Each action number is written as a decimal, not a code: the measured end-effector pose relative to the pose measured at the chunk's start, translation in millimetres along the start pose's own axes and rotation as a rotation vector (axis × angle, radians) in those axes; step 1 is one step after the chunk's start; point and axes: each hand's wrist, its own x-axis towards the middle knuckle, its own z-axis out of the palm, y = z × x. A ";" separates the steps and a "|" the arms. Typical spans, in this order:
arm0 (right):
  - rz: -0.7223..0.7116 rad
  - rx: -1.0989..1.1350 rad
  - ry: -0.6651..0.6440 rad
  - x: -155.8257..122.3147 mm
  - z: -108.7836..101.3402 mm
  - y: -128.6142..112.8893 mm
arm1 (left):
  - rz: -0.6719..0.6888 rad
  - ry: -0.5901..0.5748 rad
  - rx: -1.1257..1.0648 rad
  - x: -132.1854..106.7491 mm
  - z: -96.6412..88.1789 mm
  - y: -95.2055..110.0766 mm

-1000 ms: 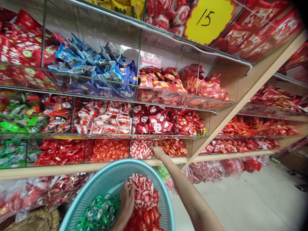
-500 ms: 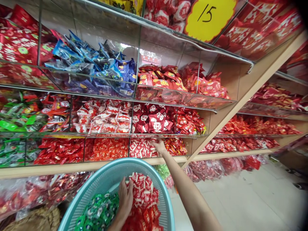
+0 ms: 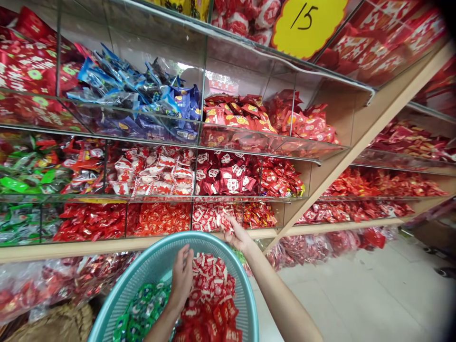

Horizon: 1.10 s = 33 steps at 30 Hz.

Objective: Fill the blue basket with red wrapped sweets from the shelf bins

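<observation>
My right hand [image 3: 235,231] is closed on a handful of red-and-white wrapped candies [image 3: 225,221], held just in front of the shelf bin of the same candies [image 3: 210,217] and above the far rim of a teal plastic basket [image 3: 142,266]. Inside the basket, my left hand [image 3: 181,278] rests with fingers stretched out between a pile of green candies [image 3: 142,306] and a pile of red-and-white candies [image 3: 213,289]. It touches the red-and-white pile and grips nothing.
Glass-fronted shelves hold bins of red, green and blue wrapped sweets [image 3: 135,99]. A yellow price sign reading 15 [image 3: 308,23] hangs at the top. A slanted wooden upright [image 3: 356,137] divides the shelving. Bagged sweets lie beneath the lowest shelf, with tiled floor [image 3: 374,294] to the right.
My right hand has pulled back out of the shelf bin with a handful of candies, towards the basket. My left hand has lifted slightly and shifted up within the basket.
</observation>
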 end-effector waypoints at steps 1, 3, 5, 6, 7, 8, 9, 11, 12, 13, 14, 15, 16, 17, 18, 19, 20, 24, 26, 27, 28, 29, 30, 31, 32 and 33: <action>0.030 0.014 -0.025 -14.0 0.1 10.6 | 0.018 -0.047 -0.043 -4.5 -2.4 10.7; 0.084 0.062 -0.065 -44.4 -0.3 35.5 | 0.034 -0.119 -0.070 -19.2 -7.1 29.3; 0.087 0.067 -0.022 -75.1 -1.3 62.3 | 0.036 -0.249 -0.054 -39.2 -10.1 38.8; 0.075 0.073 0.015 -89.4 -2.0 75.3 | 0.038 -0.304 -0.044 -49.9 -10.4 38.9; 0.066 0.085 0.058 -102.2 -2.9 87.5 | 0.029 -0.345 -0.034 -60.2 -9.8 35.9; 0.060 0.097 0.103 -113.2 -4.0 98.8 | 0.022 -0.384 -0.030 -69.8 -8.3 30.3; 0.054 0.113 0.142 -122.4 -5.6 109.1 | 0.025 -0.424 -0.022 -78.3 -6.1 22.9; 0.041 0.140 0.190 -135.2 -9.8 126.6 | 0.041 -0.446 -0.018 -91.8 -0.3 7.0; 0.028 0.149 0.200 -139.5 -12.5 133.7 | 0.045 -0.457 -0.025 -97.1 2.7 0.4; 0.013 0.158 0.208 -142.7 -15.4 139.7 | 0.044 -0.475 -0.030 -101.8 5.4 -4.3; -0.001 0.167 0.222 -145.2 -18.3 144.6 | 0.038 -0.493 -0.032 -105.9 7.6 -6.9; -0.008 0.176 0.241 -147.3 -21.1 148.1 | 0.029 -0.507 -0.032 -109.5 9.2 -7.5; -0.010 0.187 0.266 -149.3 -23.6 150.3 | 0.018 -0.516 -0.032 -112.5 9.9 -6.4; -0.005 0.200 0.296 -151.1 -25.9 151.2 | 0.006 -0.514 -0.035 -114.7 9.8 -4.4; 0.001 0.212 0.324 -152.8 -27.9 150.9 | -0.004 -0.503 -0.041 -115.8 8.7 -2.0; 0.004 0.219 0.347 -154.4 -29.6 149.6 | -0.015 -0.488 -0.046 -115.4 6.7 0.1; 0.001 0.222 0.366 -155.9 -31.1 147.5 | -0.022 -0.476 -0.048 -113.1 3.8 1.4; -0.037 0.225 0.403 -159.7 -35.7 137.0 | -0.015 -0.390 0.025 -85.3 -9.7 -5.8; -0.047 0.225 0.385 -160.5 -37.5 134.2 | -0.018 -0.391 0.087 -66.1 -11.3 -15.6; -0.049 0.224 0.373 -160.8 -38.2 133.9 | -0.037 -0.398 0.117 -57.4 -9.6 -21.1; -0.051 0.224 0.362 -160.9 -38.7 134.2 | -0.050 -0.409 0.161 -49.9 -6.3 -26.5; -0.051 0.224 0.355 -161.1 -39.0 135.1 | -0.049 -0.413 0.208 -44.0 -1.6 -31.5; -0.051 0.224 0.347 -161.2 -39.1 136.2 | -0.046 -0.415 0.232 -39.5 4.1 -36.0; -0.049 0.226 0.338 -161.5 -39.0 137.3 | -0.038 -0.414 0.251 -36.4 10.0 -39.8; -0.044 0.225 0.330 -161.8 -38.6 138.2 | -0.025 -0.408 0.268 -34.5 15.9 -43.1; -0.038 0.221 0.326 -162.1 -37.9 138.6 | -0.010 -0.401 0.281 -33.3 21.1 -45.8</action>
